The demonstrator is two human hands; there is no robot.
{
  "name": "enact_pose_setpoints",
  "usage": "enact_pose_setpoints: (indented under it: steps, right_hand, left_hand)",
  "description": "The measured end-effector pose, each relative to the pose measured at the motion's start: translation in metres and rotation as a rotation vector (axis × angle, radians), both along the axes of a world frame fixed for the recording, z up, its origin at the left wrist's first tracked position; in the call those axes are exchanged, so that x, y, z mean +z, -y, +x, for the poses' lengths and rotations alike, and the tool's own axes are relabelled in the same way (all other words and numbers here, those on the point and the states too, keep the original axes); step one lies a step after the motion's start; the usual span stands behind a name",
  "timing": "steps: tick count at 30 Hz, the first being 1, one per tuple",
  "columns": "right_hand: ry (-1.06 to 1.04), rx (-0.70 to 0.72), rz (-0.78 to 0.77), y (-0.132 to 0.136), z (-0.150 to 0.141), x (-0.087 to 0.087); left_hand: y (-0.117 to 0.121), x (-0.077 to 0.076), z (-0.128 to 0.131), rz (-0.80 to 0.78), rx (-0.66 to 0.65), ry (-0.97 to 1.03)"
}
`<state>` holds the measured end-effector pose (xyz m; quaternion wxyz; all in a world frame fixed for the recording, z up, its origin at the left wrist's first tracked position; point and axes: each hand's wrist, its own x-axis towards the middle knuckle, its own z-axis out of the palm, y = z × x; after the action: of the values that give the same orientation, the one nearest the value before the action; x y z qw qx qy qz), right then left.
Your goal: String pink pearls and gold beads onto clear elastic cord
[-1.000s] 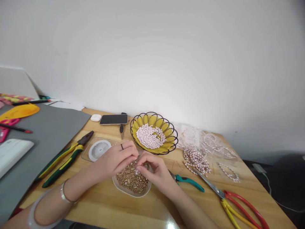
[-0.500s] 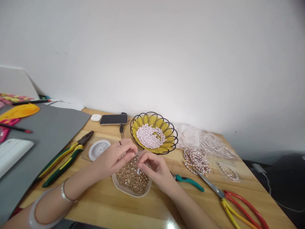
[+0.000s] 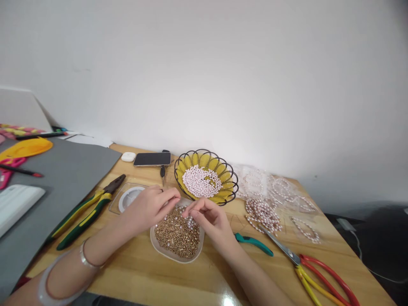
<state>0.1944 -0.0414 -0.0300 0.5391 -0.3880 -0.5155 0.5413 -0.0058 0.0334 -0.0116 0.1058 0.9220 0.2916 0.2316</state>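
My left hand [image 3: 156, 206] is closed in a pinch over the far left side of a small white dish [image 3: 174, 257]. Whatever lies between those fingertips is too small to make out. The dish holds many gold beads [image 3: 175, 238] with a few pale ones among them. Above its far right side, my right hand [image 3: 210, 219] is pinched with thumb against fingers. A short strand of pale, shiny beads [image 3: 191, 222] hangs under its fingertips; the thread itself is not visible. The two hands are slightly apart.
Behind the dish stands a yellow wire basket [image 3: 229, 187] of pale pink beads. Bead strands [image 3: 263, 214], teal-handled pliers [image 3: 255, 243] and scissors [image 3: 298, 259] lie right. To the left are green-yellow pliers [image 3: 92, 212], a white spool [image 3: 127, 197] and a phone [image 3: 152, 159].
My left fingertips have moved up and slightly left, away from the right ones. My right hand has risen slightly, the pale beads moving right and up with it. More of the dish shows between them.
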Motion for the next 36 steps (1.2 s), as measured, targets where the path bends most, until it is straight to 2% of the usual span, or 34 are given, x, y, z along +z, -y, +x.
enact_pose_setpoints:
  steps: [2,4,9,14,25,27,30,36]
  right_hand:
    - [-0.015,-0.047,0.027,0.0,0.0,0.001]
    - [-0.031,-0.084,0.055,0.001,0.001,0.002]
    - [-0.067,-0.088,0.085,0.0,0.001,0.003]
    - [-0.081,-0.078,0.091,0.001,0.0,0.0]
    - [-0.07,-0.061,0.085,0.0,0.0,0.002]
    - [-0.072,-0.053,0.074,0.0,0.0,0.002]
    - [-0.062,-0.01,0.036,0.0,0.001,0.002]
    - [-0.173,0.26,-0.16,0.001,0.002,0.002]
  left_hand:
    - [-0.003,-0.007,0.0,-0.013,0.003,-0.157]
    - [-0.004,-0.012,0.0,-0.013,-0.018,-0.21]
    - [0.001,-0.016,0.006,-0.024,-0.171,-0.146]
    - [0.005,-0.024,0.01,-0.031,-0.231,-0.142]
    - [0.006,-0.024,0.013,-0.022,-0.22,-0.179]
    - [0.007,-0.02,0.011,-0.081,-0.191,-0.117]
    - [0.006,-0.009,0.009,-0.282,-0.128,0.034]
    - [0.007,0.007,0.009,-0.681,-0.12,0.348]
